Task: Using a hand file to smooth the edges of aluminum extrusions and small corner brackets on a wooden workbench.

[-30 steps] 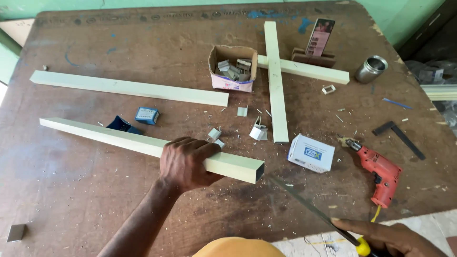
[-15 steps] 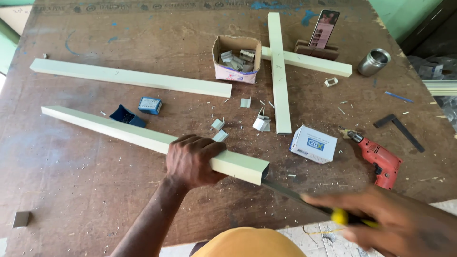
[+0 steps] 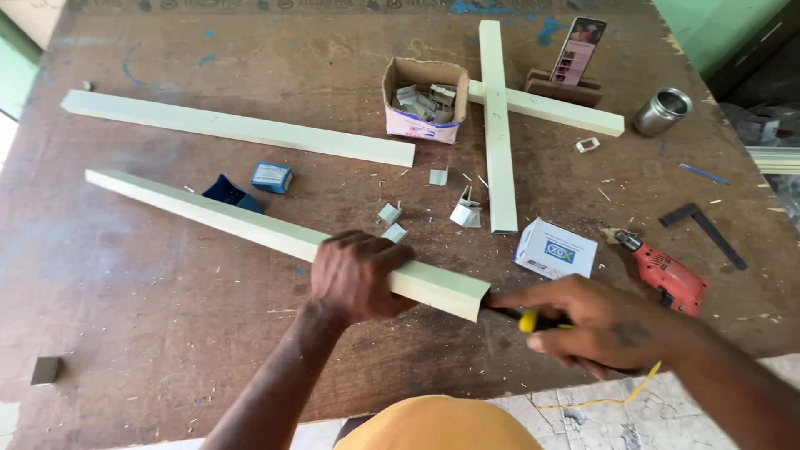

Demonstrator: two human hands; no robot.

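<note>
A long pale-green square tube point(image 3: 250, 223) lies slantwise on the brown worktable point(image 3: 167, 333). My left hand point(image 3: 357, 275) grips it near its open right end. My right hand point(image 3: 596, 323) holds a thin dark tool with a yellow handle point(image 3: 528, 319); its tip sits at the tube's open end point(image 3: 482, 300). Small metal brackets point(image 3: 390, 213) lie just behind the tube.
Another tube point(image 3: 242, 127) lies behind; two more form a cross point(image 3: 496, 125). A cardboard box of brackets point(image 3: 423, 100), a white box point(image 3: 554, 249), a red drill point(image 3: 667, 273), a blue box point(image 3: 272, 177), a metal cup point(image 3: 662, 111), a phone on a stand point(image 3: 579, 52) and a square point(image 3: 704, 233) lie around.
My right hand has come up from the lower right with the yellow-handled tool, bringing its tip to the tube's open end. My left hand stays gripped on the tube.
</note>
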